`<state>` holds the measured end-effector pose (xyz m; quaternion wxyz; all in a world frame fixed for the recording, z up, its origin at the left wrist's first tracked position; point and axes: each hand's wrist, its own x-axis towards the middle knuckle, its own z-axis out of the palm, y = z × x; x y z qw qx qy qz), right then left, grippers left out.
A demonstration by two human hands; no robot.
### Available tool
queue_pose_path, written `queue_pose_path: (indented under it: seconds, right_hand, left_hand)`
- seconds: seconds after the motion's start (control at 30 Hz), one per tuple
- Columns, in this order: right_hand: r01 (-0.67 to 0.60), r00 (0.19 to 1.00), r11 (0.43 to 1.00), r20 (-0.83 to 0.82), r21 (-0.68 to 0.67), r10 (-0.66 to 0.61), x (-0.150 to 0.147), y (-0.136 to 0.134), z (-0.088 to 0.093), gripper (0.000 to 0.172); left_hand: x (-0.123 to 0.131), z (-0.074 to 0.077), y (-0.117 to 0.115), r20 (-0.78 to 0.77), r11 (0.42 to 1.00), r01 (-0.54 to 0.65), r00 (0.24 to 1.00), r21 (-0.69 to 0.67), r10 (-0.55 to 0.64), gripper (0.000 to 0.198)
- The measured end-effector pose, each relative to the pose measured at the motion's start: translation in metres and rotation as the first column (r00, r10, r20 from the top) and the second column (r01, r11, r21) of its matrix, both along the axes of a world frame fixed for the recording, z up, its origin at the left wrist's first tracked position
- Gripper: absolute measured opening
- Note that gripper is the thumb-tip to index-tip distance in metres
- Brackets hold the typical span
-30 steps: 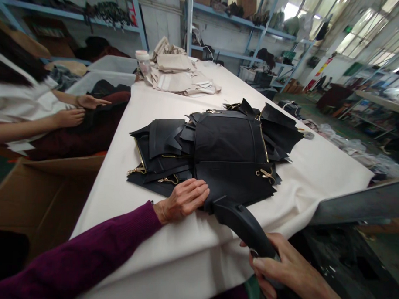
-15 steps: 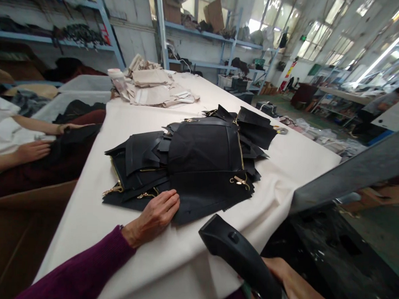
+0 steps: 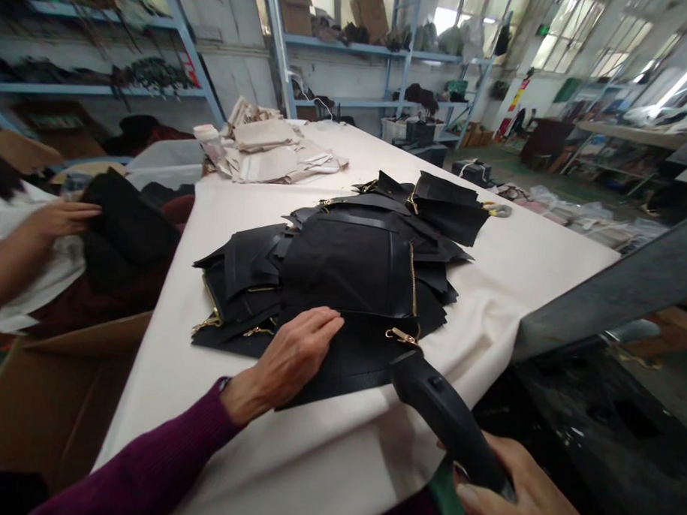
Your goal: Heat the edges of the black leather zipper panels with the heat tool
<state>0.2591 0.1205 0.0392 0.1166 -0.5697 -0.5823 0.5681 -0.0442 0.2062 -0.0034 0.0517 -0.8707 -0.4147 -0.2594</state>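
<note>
A black panel with gold zips lies on top of a stack of similar black cut pieces on the white-covered table. My left hand rests on its lower part, fingers close together and laid flat over the fabric; the thumb is hidden. In my right hand is a black handheld tool, curved, with a small button on top; its exact kind is unclear. The tool's blunt head is just at the panel's lower right edge, below a gold zip pull.
Beige fabric pieces are piled at the table's far left. On the left, a co-worker's hand holds black fabric above a cardboard box. A grey metal beam slants along the right. Shelves line the back wall.
The black panel has shifted slightly left and toward me. My left hand has slid up and right across it. The black tool has come right and nearer the panel. The co-worker's hand has risen.
</note>
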Motion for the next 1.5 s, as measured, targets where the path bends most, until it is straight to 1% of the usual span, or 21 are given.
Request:
queue_pose_path:
  seconds: [0.1, 0.17, 0.23, 0.33, 0.43, 0.53, 0.67, 0.77, 0.83, 0.87, 0.93, 0.97, 1.03, 1.1, 1.13, 1.2, 1.3, 1.43, 1.5]
  right_hand:
    - [-0.002, 1.000, 1.000, -0.004, -0.003, 0.002, -0.012, 0.001, -0.002, 0.009]
    - [-0.003, 1.000, 1.000, -0.011, 0.010, 0.003, -0.019, 0.006, -0.004, 0.009]
    - [-0.018, 0.999, 0.999, -0.044, 0.040, 0.020, -0.024, 0.012, -0.006, 0.008]
    - [-0.023, 0.998, 0.997, -0.054, 0.073, 0.027, -0.031, 0.023, -0.009, 0.008]
    - [-0.011, 0.998, 0.998, -0.068, 0.062, 0.015, -0.035, 0.033, -0.010, 0.008]
    - [0.016, 0.995, 0.997, -0.104, 0.071, -0.008, -0.035, 0.043, -0.009, 0.010]
    - [0.051, 0.995, 0.989, -0.091, 0.137, -0.039, -0.028, 0.053, -0.001, 0.020]
    - [0.116, 0.993, 0.980, -0.048, 0.163, -0.109, -0.019, 0.054, 0.008, 0.022]
    - [0.162, 0.987, 0.976, -0.044, 0.144, -0.157, -0.012, 0.051, 0.011, 0.025]
    - [0.174, 0.984, 0.977, -0.054, 0.127, -0.168, -0.009, 0.049, 0.013, 0.028]
    - [0.185, 0.980, 0.979, -0.086, 0.092, -0.177, -0.002, 0.042, 0.014, 0.033]
    - [0.183, 0.979, 0.980, -0.103, 0.076, -0.175, 0.001, 0.038, 0.015, 0.035]
    - [0.181, 0.978, 0.982, -0.115, 0.055, -0.174, 0.007, 0.031, 0.018, 0.038]
    - [0.158, 0.982, 0.987, -0.108, 0.038, -0.153, 0.010, 0.025, 0.023, 0.038]
    - [0.139, 0.986, 0.990, -0.101, 0.028, -0.136, 0.010, 0.023, 0.026, 0.038]
    - [0.101, 0.991, 0.995, -0.087, -0.002, -0.101, 0.009, 0.021, 0.031, 0.036]
    - [0.042, 0.996, 0.997, -0.071, -0.068, -0.047, 0.003, 0.024, 0.036, 0.035]
    - [-0.041, 0.996, 0.992, -0.079, -0.120, 0.031, -0.006, 0.032, 0.035, 0.033]
    - [-0.065, 0.997, 0.990, -0.050, -0.129, 0.059, -0.011, 0.037, 0.033, 0.033]
  left_hand:
    - [0.028, -0.016, 0.034, 0.111, 0.998, 0.021, 0.994, -0.067, -0.014, 0.026]
    - [0.035, -0.029, 0.046, 0.204, 0.997, 0.046, 0.979, -0.064, -0.032, 0.026]
    - [0.035, -0.041, 0.049, 0.281, 0.997, 0.054, 0.959, -0.058, -0.036, 0.027]
    - [0.029, -0.054, 0.046, 0.360, 0.998, 0.044, 0.933, -0.053, -0.022, 0.029]
    - [0.027, -0.060, 0.044, 0.411, 0.998, 0.043, 0.912, -0.055, -0.017, 0.029]
    - [0.029, -0.061, 0.044, 0.447, 0.996, 0.044, 0.894, -0.083, -0.002, 0.028]
    - [0.031, -0.060, 0.046, 0.460, 0.991, 0.057, 0.888, -0.119, 0.004, 0.025]
    - [0.033, -0.056, 0.048, 0.407, 0.986, 0.034, 0.913, -0.160, 0.035, 0.019]
    - [0.035, -0.051, 0.046, 0.309, 0.983, 0.007, 0.950, -0.181, 0.050, 0.016]
    - [0.036, -0.049, 0.045, 0.247, 0.985, -0.002, 0.968, -0.173, 0.045, 0.016]
    - [0.038, -0.045, 0.039, 0.127, 0.995, 0.008, 0.992, -0.096, 0.005, 0.011]
    - [0.039, -0.043, 0.035, 0.070, 0.999, 0.039, 0.997, -0.035, -0.037, 0.011]
    - [0.040, -0.041, 0.027, -0.034, 0.984, 0.155, 0.988, 0.091, -0.152, 0.017]
    - [0.041, -0.040, 0.020, -0.120, 0.941, 0.280, 0.958, 0.192, -0.261, 0.017]
    - [0.041, -0.040, 0.018, -0.150, 0.918, 0.323, 0.944, 0.231, -0.294, 0.015]
    - [0.041, -0.041, 0.015, -0.174, 0.891, 0.354, 0.933, 0.285, -0.315, 0.012]
    - [0.041, -0.042, 0.014, -0.174, 0.880, 0.361, 0.931, 0.308, -0.321, 0.012]
    - [0.041, -0.040, 0.012, -0.151, 0.873, 0.373, 0.928, 0.316, -0.342, 0.014]
    - [0.041, -0.039, 0.011, -0.133, 0.872, 0.379, 0.925, 0.310, -0.355, 0.015]
